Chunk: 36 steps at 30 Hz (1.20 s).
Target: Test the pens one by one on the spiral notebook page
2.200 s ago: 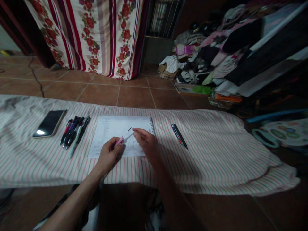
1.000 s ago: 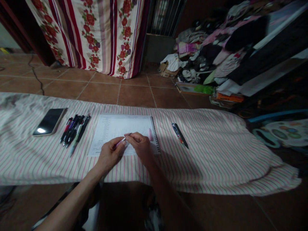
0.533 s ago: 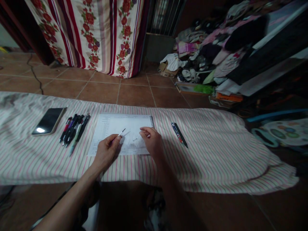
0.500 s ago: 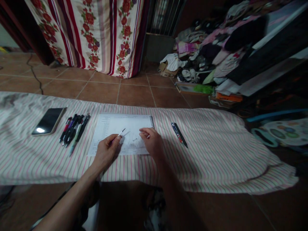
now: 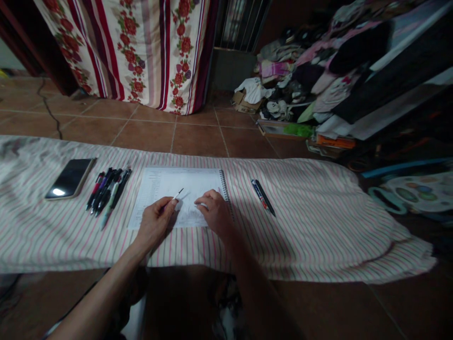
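White cloth (image 5: 318, 212) with pink and grey stripes spreads across the middle of the frame, over brown floor tiles (image 5: 198, 137). At upper left hangs a floral curtain (image 5: 152, 47); a heap of clothes (image 5: 300, 80) fills the upper right. Just left of centre, the spiral notebook (image 5: 184, 177) lies on the cloth, its coil towards the right. Farther left are a dark-screened phone (image 5: 71, 178) and, beside it, a bundle of pens (image 5: 106, 193).

Over the notebook's left part, the left hand (image 5: 155, 219) has thumb and fingers closed on a slim rod. At the notebook's right side, the right hand (image 5: 214, 215) curls its fingers low over the page, nearly together; whether they grip anything I cannot tell. Two pens (image 5: 262, 196) lie side by side right of centre. The slim rod (image 5: 179, 192), white with a dark tip, slants towards upper right above the page. Partly hidden behind the right hand is a pink piece (image 5: 219, 190).
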Tool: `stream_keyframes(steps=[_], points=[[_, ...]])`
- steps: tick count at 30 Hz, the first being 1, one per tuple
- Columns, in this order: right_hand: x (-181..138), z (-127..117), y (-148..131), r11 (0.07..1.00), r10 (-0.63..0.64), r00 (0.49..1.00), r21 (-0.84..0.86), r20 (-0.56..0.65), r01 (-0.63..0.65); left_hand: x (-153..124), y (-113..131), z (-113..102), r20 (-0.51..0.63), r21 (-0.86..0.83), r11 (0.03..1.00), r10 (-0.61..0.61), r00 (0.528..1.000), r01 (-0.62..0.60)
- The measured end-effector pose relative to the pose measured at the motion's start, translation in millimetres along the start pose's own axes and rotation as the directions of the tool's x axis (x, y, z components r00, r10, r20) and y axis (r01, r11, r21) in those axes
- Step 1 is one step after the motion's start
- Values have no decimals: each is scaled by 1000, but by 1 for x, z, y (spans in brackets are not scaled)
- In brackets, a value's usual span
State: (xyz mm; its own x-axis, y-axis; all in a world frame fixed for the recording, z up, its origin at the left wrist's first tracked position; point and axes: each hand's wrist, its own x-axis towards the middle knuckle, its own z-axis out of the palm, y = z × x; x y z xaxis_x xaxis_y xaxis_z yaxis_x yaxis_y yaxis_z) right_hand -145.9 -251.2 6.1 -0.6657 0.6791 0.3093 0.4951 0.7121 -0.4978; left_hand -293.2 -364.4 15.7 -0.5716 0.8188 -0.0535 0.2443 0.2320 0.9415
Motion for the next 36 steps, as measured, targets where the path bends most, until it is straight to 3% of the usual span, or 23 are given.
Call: stream_keyframes(steps=[14,26,32,36], points=[[0,3,1,999,-10,1000,-34,-13,9,0,-2,1,-5,11,1000,8,1000,-7],[8,-5,-1,990,21,991,143,-129,-2,0,0,-1,-4,171,983,68,998,-67],[8,-9,3,990,-33,983,130,-179,57,-2,-1,-3,84,496,839,213,973,-226],[7,-9,3,990,-66,981,111,-183,87,-4,3,-2,159,622,728,244,957,-289]])
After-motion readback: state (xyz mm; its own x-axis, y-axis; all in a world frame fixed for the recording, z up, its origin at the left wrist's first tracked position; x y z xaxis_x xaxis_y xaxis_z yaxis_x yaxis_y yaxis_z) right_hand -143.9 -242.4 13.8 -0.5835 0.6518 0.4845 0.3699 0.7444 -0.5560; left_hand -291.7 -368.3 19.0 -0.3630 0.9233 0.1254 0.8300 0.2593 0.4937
